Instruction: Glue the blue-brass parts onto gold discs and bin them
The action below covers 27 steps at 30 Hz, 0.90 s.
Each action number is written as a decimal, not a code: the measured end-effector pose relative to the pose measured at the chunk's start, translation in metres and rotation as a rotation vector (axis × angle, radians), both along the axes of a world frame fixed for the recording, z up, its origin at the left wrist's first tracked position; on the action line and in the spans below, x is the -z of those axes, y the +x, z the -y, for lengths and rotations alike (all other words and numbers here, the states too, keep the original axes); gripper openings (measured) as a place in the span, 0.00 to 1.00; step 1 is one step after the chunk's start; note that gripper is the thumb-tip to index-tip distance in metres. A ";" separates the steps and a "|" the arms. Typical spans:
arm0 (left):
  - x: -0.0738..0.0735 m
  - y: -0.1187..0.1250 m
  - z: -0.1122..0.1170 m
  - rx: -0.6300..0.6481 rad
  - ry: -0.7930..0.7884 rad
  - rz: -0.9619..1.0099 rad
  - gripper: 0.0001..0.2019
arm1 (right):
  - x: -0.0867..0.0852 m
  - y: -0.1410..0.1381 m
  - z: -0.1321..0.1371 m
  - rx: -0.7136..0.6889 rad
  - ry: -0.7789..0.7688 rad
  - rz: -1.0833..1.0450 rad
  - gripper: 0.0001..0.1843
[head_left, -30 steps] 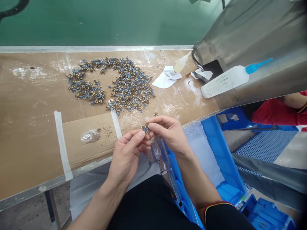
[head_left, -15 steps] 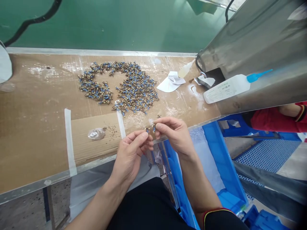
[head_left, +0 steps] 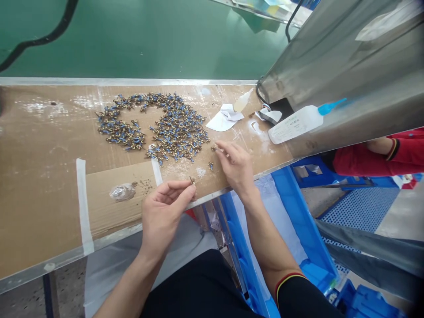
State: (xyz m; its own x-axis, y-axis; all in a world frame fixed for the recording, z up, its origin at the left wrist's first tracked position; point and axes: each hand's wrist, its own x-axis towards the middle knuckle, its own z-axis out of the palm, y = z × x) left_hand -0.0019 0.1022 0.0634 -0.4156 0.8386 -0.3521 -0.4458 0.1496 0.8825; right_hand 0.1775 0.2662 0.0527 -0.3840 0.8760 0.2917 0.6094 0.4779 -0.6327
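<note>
My left hand (head_left: 165,212) is pinched, thumb against fingers, over the table's front edge. A small dark metal piece (head_left: 191,180) sticks up from its fingertips; its exact kind is too small to tell. Further right, my right hand (head_left: 236,167) reaches over the cardboard, thumb and forefinger closed at a tiny brass-coloured piece (head_left: 213,148) on the surface. Below those fingertips lies a small blue-and-brass piece (head_left: 210,166). Beyond both hands spreads a pile of many like blue-and-brass metal pieces (head_left: 180,126), curving round to the left.
On the left, a clear plastic bag (head_left: 122,192) sits on taped cardboard (head_left: 109,216). White paper (head_left: 222,120), a small bottle (head_left: 243,100) and a blue-tipped bottle (head_left: 296,124) lie to the right. A blue crate (head_left: 288,212) stands below. A person's red sleeve (head_left: 357,154) shows far right.
My hands have moved apart from each other. The right went forward to a piece on the table; a blue-and-brass piece now lies below it. The left still pinches a small piece.
</note>
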 end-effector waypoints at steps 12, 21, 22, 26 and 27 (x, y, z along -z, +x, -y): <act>0.009 -0.005 -0.043 0.242 0.147 -0.930 0.05 | -0.016 0.011 0.059 0.015 -0.292 -0.216 0.08; 0.005 -0.001 -0.005 0.133 0.234 -0.935 0.07 | -0.017 -0.026 0.084 0.017 -0.796 -0.629 0.21; 0.004 0.000 0.000 0.116 0.243 -0.951 0.08 | -0.020 -0.028 0.088 0.015 -0.802 -0.608 0.20; 0.004 0.006 0.016 0.053 0.287 -1.095 0.08 | -0.023 -0.026 0.105 0.061 -0.725 -0.415 0.24; 0.006 0.004 0.017 0.039 0.298 -1.144 0.07 | -0.018 -0.024 0.105 0.096 -0.666 -0.373 0.24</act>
